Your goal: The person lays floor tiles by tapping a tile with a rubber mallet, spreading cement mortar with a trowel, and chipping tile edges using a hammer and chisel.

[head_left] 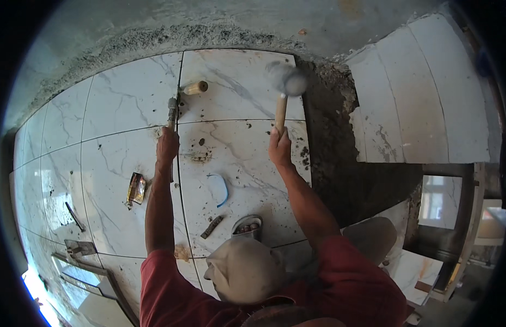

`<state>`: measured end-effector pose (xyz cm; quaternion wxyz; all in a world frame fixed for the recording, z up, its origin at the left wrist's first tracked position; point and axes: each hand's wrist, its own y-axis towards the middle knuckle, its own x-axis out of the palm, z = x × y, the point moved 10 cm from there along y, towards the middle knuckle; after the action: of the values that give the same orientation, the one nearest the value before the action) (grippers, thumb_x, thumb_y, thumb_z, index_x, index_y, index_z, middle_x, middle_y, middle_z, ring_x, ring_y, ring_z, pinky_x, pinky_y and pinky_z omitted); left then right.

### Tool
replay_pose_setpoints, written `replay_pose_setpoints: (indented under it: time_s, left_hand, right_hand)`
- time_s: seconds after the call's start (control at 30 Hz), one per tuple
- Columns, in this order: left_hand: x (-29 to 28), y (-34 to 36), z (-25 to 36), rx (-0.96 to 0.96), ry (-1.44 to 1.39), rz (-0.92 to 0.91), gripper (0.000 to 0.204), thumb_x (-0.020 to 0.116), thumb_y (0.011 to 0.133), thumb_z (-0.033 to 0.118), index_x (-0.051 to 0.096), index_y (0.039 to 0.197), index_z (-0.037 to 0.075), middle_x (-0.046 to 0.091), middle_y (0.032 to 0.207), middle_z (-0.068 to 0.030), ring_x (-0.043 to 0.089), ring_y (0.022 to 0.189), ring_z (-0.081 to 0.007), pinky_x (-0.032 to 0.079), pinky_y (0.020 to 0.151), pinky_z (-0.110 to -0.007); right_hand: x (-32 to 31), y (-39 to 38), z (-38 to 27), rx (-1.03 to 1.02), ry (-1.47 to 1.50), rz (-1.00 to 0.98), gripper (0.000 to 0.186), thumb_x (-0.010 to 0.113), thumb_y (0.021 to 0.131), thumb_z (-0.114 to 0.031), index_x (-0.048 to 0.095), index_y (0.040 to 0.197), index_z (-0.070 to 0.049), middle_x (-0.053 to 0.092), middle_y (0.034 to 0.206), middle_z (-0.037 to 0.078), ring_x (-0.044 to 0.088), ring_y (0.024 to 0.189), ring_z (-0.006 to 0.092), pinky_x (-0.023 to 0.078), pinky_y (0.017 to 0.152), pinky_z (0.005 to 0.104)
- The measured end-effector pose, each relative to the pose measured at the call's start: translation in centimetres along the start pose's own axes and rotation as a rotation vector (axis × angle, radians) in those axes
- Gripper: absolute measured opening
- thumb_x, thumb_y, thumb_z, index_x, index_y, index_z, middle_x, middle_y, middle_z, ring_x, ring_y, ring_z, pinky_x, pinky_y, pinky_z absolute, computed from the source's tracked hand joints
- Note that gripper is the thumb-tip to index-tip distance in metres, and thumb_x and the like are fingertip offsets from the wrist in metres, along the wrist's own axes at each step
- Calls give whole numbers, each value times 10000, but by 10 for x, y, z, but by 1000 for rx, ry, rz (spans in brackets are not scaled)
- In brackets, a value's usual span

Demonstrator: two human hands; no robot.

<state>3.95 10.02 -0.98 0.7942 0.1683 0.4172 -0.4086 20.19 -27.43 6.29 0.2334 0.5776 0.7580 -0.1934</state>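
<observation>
My right hand [280,146] is closed round the wooden handle of a mallet [281,111]. The mallet's rounded grey-white head [291,82] is smeared by motion over the far right tile. My left hand [167,146] grips a slim tool with a grey metal end [172,106], beside the joint between two rows of tiles; its exact kind is unclear. Just beyond that tool, a short wooden handle [195,87] sticks up by the same joint, and what it belongs to is hard to make out. Under both hands lie white grey-veined floor tiles [236,141], with dark crumbs scattered on them.
Left of my left forearm lies a crumpled wrapper [135,188]. Between my arms are a curved blue strip [223,191], a brown stub [212,226] and my sandalled foot [247,226]. Dark rough ground [340,185] borders the tiles on the right; a rough wall [209,35] stands beyond.
</observation>
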Motion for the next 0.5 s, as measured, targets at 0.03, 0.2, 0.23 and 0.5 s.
replay_pose_setpoints:
  time_s: [0.03,0.2,0.23,0.5]
  left_hand:
    - [5,9,19,18,-21,-1,281,482,893,241,406,1007,-4,611,775,-310,591,768,-504,457,664,-579]
    - [-11,-1,-5,-56,22,23,263,487,890,235,406,991,6,604,762,-316,590,751,-502,458,658,-580]
    - [-19,6,-19,119,72,87,268,487,887,234,405,996,3,602,757,-320,591,747,-501,459,667,-585]
    - [-3,4,-25,-6,9,66,264,472,899,241,417,989,0,600,766,-321,586,737,-504,460,645,-593]
  right_hand:
    - [-13,7,23,-8,-15,34,539,390,963,-481,505,1050,39,604,839,211,609,737,388,446,619,451]
    - [13,1,8,162,-24,-82,544,398,958,-471,522,1078,45,609,900,232,607,837,404,468,696,454]
    - [25,-8,-2,145,1,-125,544,398,958,-471,522,1078,45,609,900,232,607,837,404,468,696,454]
    - [-14,4,38,192,-64,-55,569,377,961,-521,495,1105,17,574,819,158,590,693,304,450,586,464]
